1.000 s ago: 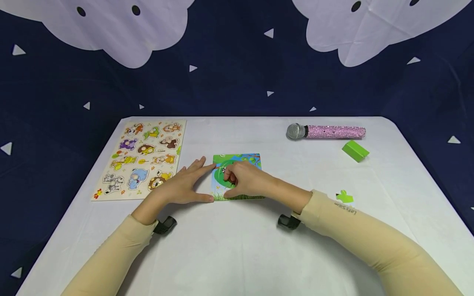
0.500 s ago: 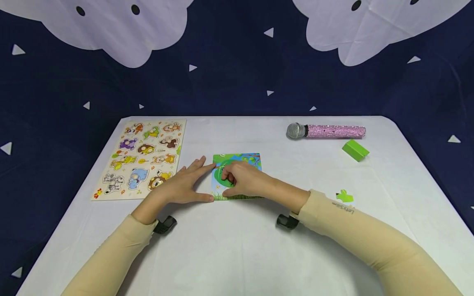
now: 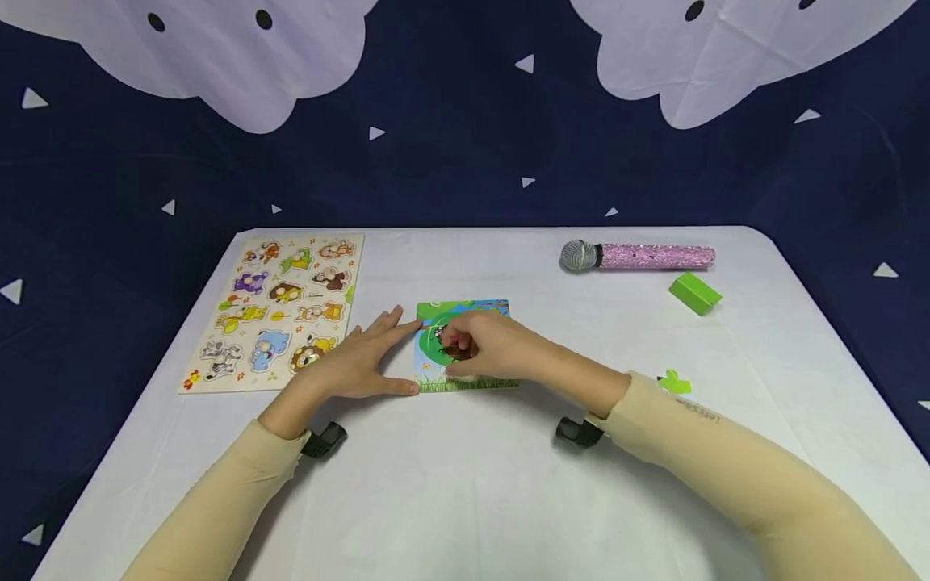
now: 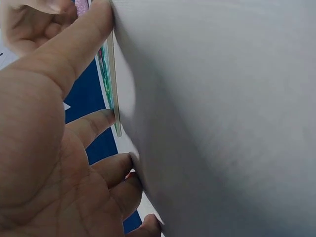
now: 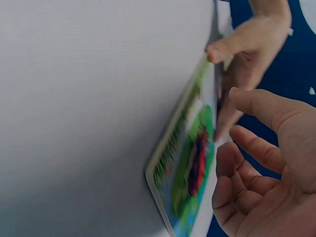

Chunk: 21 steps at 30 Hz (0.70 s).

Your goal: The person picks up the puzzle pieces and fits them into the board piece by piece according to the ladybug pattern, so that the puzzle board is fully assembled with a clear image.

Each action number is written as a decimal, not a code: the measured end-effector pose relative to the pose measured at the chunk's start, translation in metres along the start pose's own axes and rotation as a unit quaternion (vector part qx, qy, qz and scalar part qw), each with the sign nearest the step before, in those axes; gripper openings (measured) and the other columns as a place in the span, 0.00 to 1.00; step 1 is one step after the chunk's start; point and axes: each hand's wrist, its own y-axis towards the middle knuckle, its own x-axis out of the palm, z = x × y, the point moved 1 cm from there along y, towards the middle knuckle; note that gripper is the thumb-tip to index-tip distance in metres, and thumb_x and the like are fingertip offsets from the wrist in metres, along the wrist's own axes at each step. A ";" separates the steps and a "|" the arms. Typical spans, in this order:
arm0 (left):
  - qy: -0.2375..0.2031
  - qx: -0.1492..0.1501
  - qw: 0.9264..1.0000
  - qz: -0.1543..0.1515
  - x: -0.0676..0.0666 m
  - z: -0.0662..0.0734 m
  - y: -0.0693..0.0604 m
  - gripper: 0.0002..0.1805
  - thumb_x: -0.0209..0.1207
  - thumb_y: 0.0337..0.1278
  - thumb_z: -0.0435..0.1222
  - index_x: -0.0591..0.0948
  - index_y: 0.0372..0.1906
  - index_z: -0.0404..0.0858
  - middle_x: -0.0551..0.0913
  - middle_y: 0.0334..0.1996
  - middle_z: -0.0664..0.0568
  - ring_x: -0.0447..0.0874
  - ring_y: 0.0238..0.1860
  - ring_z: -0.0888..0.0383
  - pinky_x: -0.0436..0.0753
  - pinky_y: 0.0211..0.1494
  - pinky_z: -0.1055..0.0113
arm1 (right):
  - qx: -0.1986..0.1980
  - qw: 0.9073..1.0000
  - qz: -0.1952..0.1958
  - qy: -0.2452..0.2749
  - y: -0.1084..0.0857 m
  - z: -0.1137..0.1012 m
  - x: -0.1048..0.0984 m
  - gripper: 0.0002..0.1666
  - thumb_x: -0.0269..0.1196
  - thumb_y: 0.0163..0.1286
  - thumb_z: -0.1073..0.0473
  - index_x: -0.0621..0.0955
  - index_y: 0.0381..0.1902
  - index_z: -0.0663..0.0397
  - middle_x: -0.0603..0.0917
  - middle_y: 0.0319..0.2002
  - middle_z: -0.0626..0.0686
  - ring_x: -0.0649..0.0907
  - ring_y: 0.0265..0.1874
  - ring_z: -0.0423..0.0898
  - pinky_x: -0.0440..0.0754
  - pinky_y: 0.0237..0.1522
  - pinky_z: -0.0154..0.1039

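A small square jigsaw puzzle (image 3: pixel 436 379) lies flat on the table, with a red-and-dark beetle on a green leaf above grass. My left hand (image 3: pixel 363 355) is spread at its left side, thumb and index fingertip touching that edge. In the left wrist view the puzzle's thin edge (image 4: pixel 113 74) meets those fingertips. Above the picture is my right hand (image 3: pixel 494 347), which covers part of the beetle. Its fingers are loosely bent, and the right wrist view shows nothing between thumb and fingers, apart from the puzzle surface (image 5: pixel 197 163).
A wooden animal peg puzzle (image 3: pixel 279 315) lies at the left. Toward the back right are a pink glittery microphone (image 3: pixel 639 257) and a green block (image 3: pixel 695 294). A loose green jigsaw piece (image 3: pixel 676 382) lies near my right forearm on the white table (image 3: pixel 465 484).
My right hand has drawn slightly right and up off the puzzle, uncovering more of the beetle. The left hand stays at the left edge.
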 end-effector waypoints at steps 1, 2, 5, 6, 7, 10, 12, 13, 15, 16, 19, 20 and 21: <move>0.002 0.000 1.000 -0.001 0.000 0.000 0.000 0.55 0.73 0.62 0.58 0.59 0.87 0.48 0.43 0.89 0.36 0.41 0.89 0.35 0.45 0.85 0.25 | -0.003 1.000 0.003 -0.002 -0.004 0.001 -0.004 0.16 0.77 0.67 0.55 0.87 0.48 0.54 0.85 0.37 0.51 0.80 0.34 0.42 0.82 0.41 0.34; 0.003 -0.001 1.000 -0.002 0.000 0.000 0.000 0.55 0.72 0.62 0.58 0.58 0.87 0.49 0.43 0.89 0.36 0.41 0.89 0.35 0.45 0.85 0.25 | -0.005 1.000 0.007 -0.006 -0.010 0.001 -0.007 0.15 0.77 0.68 0.54 0.87 0.48 0.54 0.85 0.37 0.51 0.80 0.35 0.42 0.82 0.41 0.35; 0.007 -0.001 1.000 -0.003 0.000 0.001 0.001 0.55 0.73 0.61 0.58 0.58 0.87 0.49 0.43 0.88 0.36 0.40 0.89 0.34 0.45 0.85 0.25 | -0.001 1.000 0.022 -0.015 -0.028 0.003 -0.019 0.16 0.76 0.69 0.53 0.88 0.49 0.53 0.87 0.39 0.52 0.84 0.38 0.44 0.84 0.44 0.37; 0.006 -0.001 1.000 -0.002 -0.001 0.001 0.001 0.56 0.73 0.61 0.58 0.58 0.87 0.49 0.43 0.88 0.36 0.40 0.89 0.34 0.45 0.85 0.26 | 0.001 0.999 0.028 -0.015 -0.034 0.004 -0.022 0.16 0.76 0.69 0.53 0.88 0.50 0.53 0.87 0.40 0.52 0.85 0.39 0.45 0.84 0.44 0.39; 0.006 -0.002 1.000 -0.003 0.000 0.000 0.001 0.55 0.73 0.61 0.58 0.58 0.88 0.49 0.43 0.88 0.36 0.40 0.89 0.34 0.44 0.85 0.26 | 0.007 0.999 0.034 -0.016 -0.041 0.005 -0.026 0.16 0.76 0.69 0.53 0.88 0.50 0.52 0.88 0.41 0.52 0.85 0.39 0.46 0.85 0.45 0.40; 0.003 0.000 1.000 -0.001 0.000 0.000 0.000 0.55 0.73 0.62 0.57 0.58 0.88 0.48 0.43 0.88 0.35 0.40 0.89 0.34 0.44 0.85 0.26 | 0.016 0.998 0.053 -0.019 -0.061 0.009 -0.034 0.18 0.76 0.69 0.53 0.87 0.52 0.52 0.88 0.42 0.53 0.88 0.41 0.47 0.88 0.48 0.47; 0.001 -0.001 1.000 0.000 0.000 0.000 0.000 0.56 0.73 0.61 0.57 0.58 0.88 0.48 0.43 0.88 0.35 0.40 0.89 0.34 0.44 0.85 0.25 | 0.026 0.998 0.060 -0.021 -0.074 0.015 -0.037 0.19 0.75 0.69 0.52 0.87 0.54 0.51 0.88 0.44 0.53 0.88 0.41 0.47 0.88 0.48 0.49; 0.002 -0.001 1.000 0.000 0.000 0.000 -0.001 0.56 0.73 0.61 0.58 0.58 0.88 0.48 0.44 0.88 0.35 0.40 0.89 0.34 0.44 0.85 0.25 | 0.033 0.997 0.063 -0.024 -0.081 0.018 -0.038 0.20 0.75 0.68 0.52 0.87 0.55 0.51 0.88 0.44 0.53 0.88 0.41 0.47 0.88 0.49 0.50; 0.002 -0.001 1.000 -0.001 0.000 -0.001 -0.001 0.56 0.73 0.61 0.58 0.58 0.88 0.48 0.44 0.88 0.35 0.40 0.89 0.34 0.44 0.85 0.25 | 0.049 0.996 0.066 -0.025 -0.094 0.025 -0.040 0.22 0.76 0.68 0.52 0.87 0.57 0.51 0.88 0.45 0.53 0.87 0.43 0.46 0.87 0.49 0.50; 0.002 -0.001 1.000 -0.002 0.000 -0.001 -0.001 0.56 0.73 0.61 0.58 0.58 0.88 0.48 0.44 0.88 0.35 0.40 0.89 0.34 0.44 0.85 0.25 | 0.056 0.996 0.067 -0.026 -0.101 0.029 -0.041 0.23 0.76 0.68 0.52 0.86 0.58 0.50 0.88 0.46 0.53 0.87 0.44 0.47 0.87 0.49 0.49; 0.002 0.000 1.000 -0.001 0.000 -0.001 0.000 0.56 0.72 0.62 0.58 0.58 0.88 0.49 0.44 0.88 0.35 0.40 0.89 0.34 0.44 0.85 0.25 | 0.076 0.994 0.069 -0.036 -0.121 0.038 -0.044 0.24 0.77 0.67 0.52 0.86 0.59 0.49 0.88 0.47 0.52 0.85 0.45 0.46 0.85 0.48 0.45; 0.002 0.001 1.000 0.000 0.000 0.000 0.000 0.55 0.72 0.62 0.58 0.58 0.88 0.49 0.44 0.88 0.35 0.39 0.89 0.34 0.44 0.85 0.26 | 0.082 0.994 0.069 -0.034 -0.127 0.041 -0.045 0.25 0.77 0.67 0.52 0.86 0.60 0.48 0.88 0.47 0.51 0.84 0.44 0.46 0.85 0.46 0.43; 0.001 0.001 1.000 0.000 0.000 0.000 0.000 0.55 0.72 0.62 0.58 0.58 0.88 0.49 0.44 0.88 0.35 0.39 0.89 0.34 0.44 0.85 0.26 | 0.088 0.993 0.068 -0.035 -0.134 0.044 -0.046 0.25 0.78 0.66 0.52 0.86 0.60 0.47 0.87 0.47 0.51 0.84 0.44 0.46 0.84 0.45 0.41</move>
